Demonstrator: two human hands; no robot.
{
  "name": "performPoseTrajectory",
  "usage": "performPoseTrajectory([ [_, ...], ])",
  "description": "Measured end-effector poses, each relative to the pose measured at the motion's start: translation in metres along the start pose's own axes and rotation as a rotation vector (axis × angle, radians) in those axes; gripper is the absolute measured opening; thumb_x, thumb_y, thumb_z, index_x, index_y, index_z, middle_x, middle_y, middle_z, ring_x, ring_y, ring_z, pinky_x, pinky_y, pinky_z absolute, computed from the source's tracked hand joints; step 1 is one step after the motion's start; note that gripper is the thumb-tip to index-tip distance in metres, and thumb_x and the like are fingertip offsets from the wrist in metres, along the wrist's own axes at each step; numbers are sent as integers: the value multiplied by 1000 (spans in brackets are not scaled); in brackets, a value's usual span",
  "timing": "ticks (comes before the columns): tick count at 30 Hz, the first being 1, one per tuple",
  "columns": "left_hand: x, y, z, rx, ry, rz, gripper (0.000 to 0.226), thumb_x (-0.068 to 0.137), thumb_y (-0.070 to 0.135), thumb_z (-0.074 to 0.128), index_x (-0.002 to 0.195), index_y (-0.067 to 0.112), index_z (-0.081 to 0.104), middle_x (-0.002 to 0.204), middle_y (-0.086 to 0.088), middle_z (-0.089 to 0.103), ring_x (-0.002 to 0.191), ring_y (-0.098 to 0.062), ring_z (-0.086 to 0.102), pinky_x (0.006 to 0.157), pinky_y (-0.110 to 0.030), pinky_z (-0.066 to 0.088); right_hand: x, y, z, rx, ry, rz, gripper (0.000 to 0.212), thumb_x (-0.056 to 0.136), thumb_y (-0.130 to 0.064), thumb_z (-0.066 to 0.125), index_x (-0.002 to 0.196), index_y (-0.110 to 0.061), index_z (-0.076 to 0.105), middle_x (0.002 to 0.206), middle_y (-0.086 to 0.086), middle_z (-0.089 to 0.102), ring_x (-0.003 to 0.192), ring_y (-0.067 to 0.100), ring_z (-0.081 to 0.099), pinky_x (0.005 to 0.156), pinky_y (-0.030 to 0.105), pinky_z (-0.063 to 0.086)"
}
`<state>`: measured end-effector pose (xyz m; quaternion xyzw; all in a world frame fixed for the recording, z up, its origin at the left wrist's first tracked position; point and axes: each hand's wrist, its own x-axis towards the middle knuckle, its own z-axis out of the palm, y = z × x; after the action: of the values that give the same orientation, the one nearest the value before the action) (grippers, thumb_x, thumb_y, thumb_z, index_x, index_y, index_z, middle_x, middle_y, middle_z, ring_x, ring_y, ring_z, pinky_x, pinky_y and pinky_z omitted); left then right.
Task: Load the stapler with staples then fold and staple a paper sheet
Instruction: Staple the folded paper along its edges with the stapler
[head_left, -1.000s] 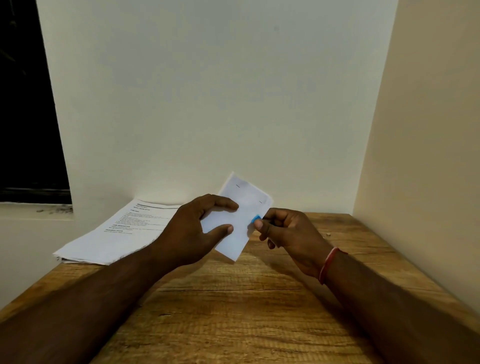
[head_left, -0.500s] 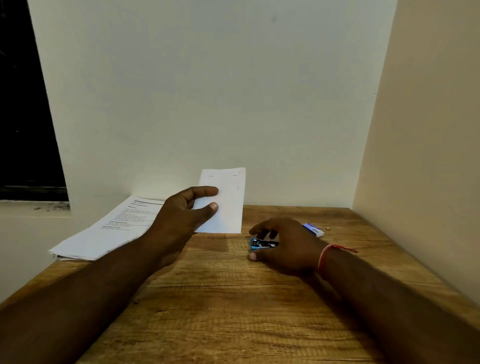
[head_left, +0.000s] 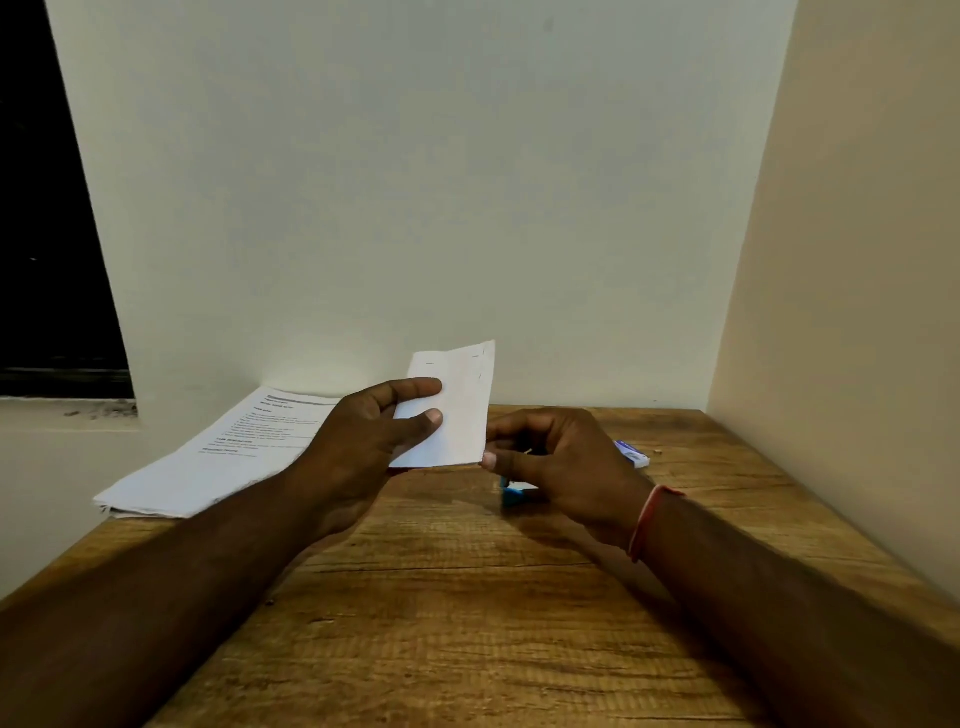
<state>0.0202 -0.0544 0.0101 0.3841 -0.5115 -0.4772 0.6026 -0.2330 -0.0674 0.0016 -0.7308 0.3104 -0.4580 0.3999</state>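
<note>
My left hand holds a folded white paper sheet upright above the wooden table, thumb on its front and fingers behind. Small staple marks show near the sheet's top edge. My right hand pinches the sheet's lower right corner between thumb and fingers. The blue stapler lies on the table just under my right hand, mostly hidden by it.
A stack of printed papers lies at the table's back left, overhanging the edge. A small blue-and-white staple box sits behind my right hand. Walls close the table at the back and right. A dark window is at the left.
My right hand put the stapler down on the table, then rose and took the paper's lower right corner. My left hand turned the sheet more upright.
</note>
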Motion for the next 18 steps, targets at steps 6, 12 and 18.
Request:
performPoseTrajectory([
  [6, -11, 1, 1, 552, -68, 286, 32, 101, 26, 85, 123, 48, 77, 125, 30, 73, 109, 7, 71, 76, -19, 64, 2, -3, -2, 142, 92, 78, 15, 93, -16, 85, 106, -22, 89, 101, 6, 88, 87, 11, 79, 73, 26, 58],
  [12, -12, 9, -2, 808, -116, 408, 31, 106, 24, 78, 123, 50, 70, 128, 46, 61, 113, 12, 63, 76, -8, 54, 6, -3, -7, 127, 143, 118, 15, 106, -22, 75, 104, -22, 89, 104, 6, 86, 85, 16, 73, 76, 37, 54],
  [18, -13, 15, -7, 910, -109, 417, 31, 107, 24, 76, 126, 46, 69, 135, 28, 63, 113, 0, 64, 76, -7, 46, 6, -2, -8, 165, 137, 105, 16, 109, -19, 70, 108, -12, 84, 103, 15, 85, 81, 18, 73, 71, 34, 57],
])
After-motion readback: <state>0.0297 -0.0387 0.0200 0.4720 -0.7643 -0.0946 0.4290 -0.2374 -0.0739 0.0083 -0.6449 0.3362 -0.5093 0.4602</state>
